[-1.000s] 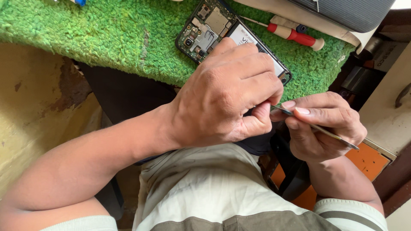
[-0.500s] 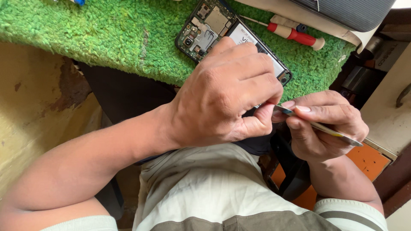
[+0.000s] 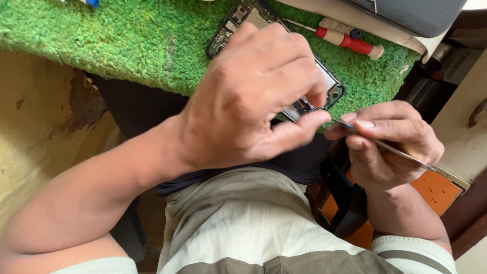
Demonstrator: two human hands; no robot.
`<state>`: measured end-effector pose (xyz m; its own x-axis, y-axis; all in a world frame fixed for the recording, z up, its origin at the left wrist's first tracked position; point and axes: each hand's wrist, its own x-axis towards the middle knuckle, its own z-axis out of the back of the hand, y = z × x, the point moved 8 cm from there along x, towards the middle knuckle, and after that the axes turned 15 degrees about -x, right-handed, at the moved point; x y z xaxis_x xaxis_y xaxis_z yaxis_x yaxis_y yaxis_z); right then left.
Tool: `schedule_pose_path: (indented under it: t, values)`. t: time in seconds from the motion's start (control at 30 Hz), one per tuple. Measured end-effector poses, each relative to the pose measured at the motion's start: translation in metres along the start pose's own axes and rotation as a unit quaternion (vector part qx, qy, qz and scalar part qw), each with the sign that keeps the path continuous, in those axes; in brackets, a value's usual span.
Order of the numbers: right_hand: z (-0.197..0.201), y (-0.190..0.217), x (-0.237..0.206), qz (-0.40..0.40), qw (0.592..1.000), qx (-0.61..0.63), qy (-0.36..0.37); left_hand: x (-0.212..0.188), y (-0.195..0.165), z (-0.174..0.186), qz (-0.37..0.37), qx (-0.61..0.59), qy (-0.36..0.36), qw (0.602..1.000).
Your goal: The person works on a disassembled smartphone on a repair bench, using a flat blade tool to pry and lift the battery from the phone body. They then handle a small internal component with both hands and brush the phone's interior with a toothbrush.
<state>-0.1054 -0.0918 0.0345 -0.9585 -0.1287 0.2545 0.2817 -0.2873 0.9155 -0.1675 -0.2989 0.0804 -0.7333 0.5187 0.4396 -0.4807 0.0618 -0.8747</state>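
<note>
Tabletop was covered w/ a shaggy bright-green mat, edge running diagonally down to the right. Below it on the left, a yellowish wall or panel w/ brown stains and chipped patches. Under the tabletop, dark shadowed space. Lower right: an orange surface, possibly a floor mat or board, too cropped to tell, w/ a dark brown wooden edge beside it. Right side: a pale beige panel. Top right: a grey ribbed object on a cream sheet. Light was soft, daylight-like, no hard shadows.
</note>
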Motion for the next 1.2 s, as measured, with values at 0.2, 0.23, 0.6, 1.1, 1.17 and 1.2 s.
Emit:
schedule_pose_path:
  t: [0.2,0.23,0.6,1.1,1.17,1.2]
  values:
    - [-0.006,0.015,0.01,0.116,0.952,-0.273,0.073,-0.005,0.005,0.009,-0.043,0.104,0.068,0.991]
    - [-0.008,0.019,0.01,0.136,0.949,-0.274,0.075,-0.006,0.006,0.009,-0.054,0.126,0.074,0.988]
    - [-0.033,0.039,0.012,0.296,0.904,-0.301,0.063,-0.017,0.015,-0.001,-0.125,0.186,0.104,0.969]
    - [-0.039,0.039,0.009,0.279,0.896,-0.336,0.08,-0.021,0.023,-0.007,-0.138,0.203,0.116,0.962]
    - [-0.04,0.038,0.008,0.281,0.894,-0.338,0.085,-0.021,0.024,-0.007,-0.137,0.198,0.116,0.964]
    - [-0.04,0.038,0.008,0.281,0.894,-0.338,0.087,-0.022,0.024,-0.007,-0.136,0.196,0.116,0.964]
